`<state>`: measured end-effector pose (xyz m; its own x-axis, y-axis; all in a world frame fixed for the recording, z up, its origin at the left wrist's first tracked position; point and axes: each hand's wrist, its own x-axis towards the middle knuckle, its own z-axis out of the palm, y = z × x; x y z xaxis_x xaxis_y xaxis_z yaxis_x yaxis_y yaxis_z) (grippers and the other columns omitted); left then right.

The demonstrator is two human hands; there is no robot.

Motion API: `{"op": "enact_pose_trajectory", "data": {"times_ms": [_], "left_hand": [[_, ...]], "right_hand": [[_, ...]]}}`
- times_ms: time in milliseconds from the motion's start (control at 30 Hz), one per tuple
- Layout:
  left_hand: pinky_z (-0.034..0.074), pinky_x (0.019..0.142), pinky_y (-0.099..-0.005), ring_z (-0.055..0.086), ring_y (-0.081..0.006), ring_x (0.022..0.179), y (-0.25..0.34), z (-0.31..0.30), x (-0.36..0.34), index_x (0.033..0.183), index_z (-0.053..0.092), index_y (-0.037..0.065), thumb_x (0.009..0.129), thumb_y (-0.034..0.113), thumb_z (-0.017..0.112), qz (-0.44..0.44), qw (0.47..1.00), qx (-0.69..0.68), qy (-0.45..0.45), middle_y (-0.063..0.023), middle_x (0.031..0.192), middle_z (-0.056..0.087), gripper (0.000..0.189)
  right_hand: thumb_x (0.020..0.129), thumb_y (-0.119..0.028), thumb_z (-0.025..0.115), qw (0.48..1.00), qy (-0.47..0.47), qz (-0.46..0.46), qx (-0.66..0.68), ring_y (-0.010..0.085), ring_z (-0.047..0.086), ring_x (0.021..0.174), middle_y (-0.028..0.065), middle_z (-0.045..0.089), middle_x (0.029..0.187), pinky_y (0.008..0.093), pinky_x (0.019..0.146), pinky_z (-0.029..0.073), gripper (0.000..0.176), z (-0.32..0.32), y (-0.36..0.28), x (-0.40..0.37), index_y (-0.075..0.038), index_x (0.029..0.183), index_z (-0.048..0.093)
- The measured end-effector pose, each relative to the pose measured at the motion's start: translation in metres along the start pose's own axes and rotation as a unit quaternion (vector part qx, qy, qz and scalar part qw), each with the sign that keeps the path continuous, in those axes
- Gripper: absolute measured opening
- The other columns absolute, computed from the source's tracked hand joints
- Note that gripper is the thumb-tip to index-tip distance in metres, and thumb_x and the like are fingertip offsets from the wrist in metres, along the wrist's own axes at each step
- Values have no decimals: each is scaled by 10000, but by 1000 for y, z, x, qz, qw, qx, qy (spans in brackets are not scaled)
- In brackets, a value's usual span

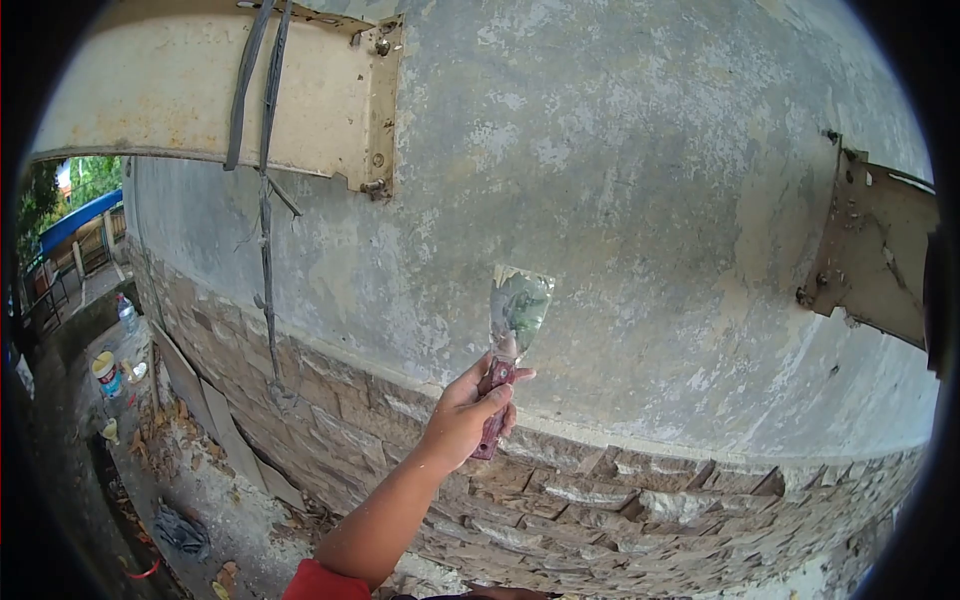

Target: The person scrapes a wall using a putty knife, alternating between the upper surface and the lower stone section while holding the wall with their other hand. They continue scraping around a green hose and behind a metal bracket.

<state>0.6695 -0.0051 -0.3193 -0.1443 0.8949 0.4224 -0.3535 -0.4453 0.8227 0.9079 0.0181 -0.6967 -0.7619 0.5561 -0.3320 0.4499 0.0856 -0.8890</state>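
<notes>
My left hand (468, 413) is closed around the dark red handle of a putty knife (522, 305). Its thumb lies along the near side of the handle, and fingertips show past the right edge. The wide metal blade points up, smeared with grey and whitish residue, and overlaps the lower part of a grey plastered wall (620, 210). Patches of pale, worn coating mottle that wall. My right hand is out of view.
Rough stone cladding (640, 510) runs along the wall's base. A beige steel beam (200, 95) with hanging dark straps (268, 200) juts out upper left; another bracket (875, 250) is at right. Below left are a bottle (127, 313), a tub (104, 368), leaning boards (232, 440) and a black bag (181, 530).
</notes>
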Motion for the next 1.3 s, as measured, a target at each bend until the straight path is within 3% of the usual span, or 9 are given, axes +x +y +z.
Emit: {"op": "enact_pose_trajectory", "data": {"times_ms": [233,333,533,733,800,833,1033,1200,1300], "left_hand": [[493,628,-282,587,-135,722,-1,0,-5,1351,413,-2,955,69,511,-1,1000,10,3,-146,1274,580,415],[481,628,-268,567,-116,700,-2,-1,-6,1409,324,-10,965,36,474,-21,1000,-1,10,-132,1259,591,471],[492,617,-282,585,-138,705,-5,-2,-5,1359,408,-2,959,77,505,-9,1000,12,14,-142,1294,572,420],[473,539,-268,555,-113,615,1,-10,2,1252,442,50,977,142,503,-38,997,-22,56,-108,992,644,296],[434,477,-280,530,-129,572,10,-16,13,1158,473,50,969,159,520,-58,993,-12,103,-90,823,594,223],[421,452,-276,517,-129,548,20,-17,22,1187,458,56,966,158,524,-51,993,5,107,-63,749,570,253],[417,447,-293,503,-135,517,92,-33,81,1073,507,81,966,261,547,37,995,59,74,-42,703,540,213],[395,439,-298,488,-132,488,57,-49,44,922,518,80,971,313,541,-53,991,9,119,-20,657,515,239],[377,448,-303,457,-134,476,98,-62,72,912,535,71,977,380,511,-23,994,10,105,-11,631,494,317]], "right_hand": [[904,-421,478,999,23,-2,36,316,481,1247,231,466,1372,400,1026,369,735,4,-5,-15,12,1461,273],[906,-406,481,998,32,-2,52,312,489,1240,227,475,1366,397,1021,374,721,5,-8,-22,12,1459,280],[911,-375,487,995,50,-2,82,304,507,1226,219,492,1355,392,1011,385,695,7,-16,-35,12,1454,294],[916,-345,493,992,61,-8,107,296,524,1212,212,510,1344,387,1001,396,669,6,-28,-45,12,1450,309],[917,-335,495,991,61,-16,114,293,530,1208,209,516,1341,385,998,399,660,5,-34,-44,12,1449,313],[918,-329,496,991,62,-18,118,292,533,1205,208,519,1339,385,996,401,656,6,-37,-44,12,1448,316],[922,-299,502,989,71,-37,127,284,550,1192,200,536,1328,380,986,412,631,-9,-62,-41,12,1444,330],[926,-273,507,987,64,-48,141,277,565,1180,194,551,1319,375,977,421,611,-16,-81,-37,12,1440,342],[929,-258,510,986,57,-48,146,273,574,1173,190,560,1313,373,972,426,599,-19,-93,-34,12,1438,349]]}}
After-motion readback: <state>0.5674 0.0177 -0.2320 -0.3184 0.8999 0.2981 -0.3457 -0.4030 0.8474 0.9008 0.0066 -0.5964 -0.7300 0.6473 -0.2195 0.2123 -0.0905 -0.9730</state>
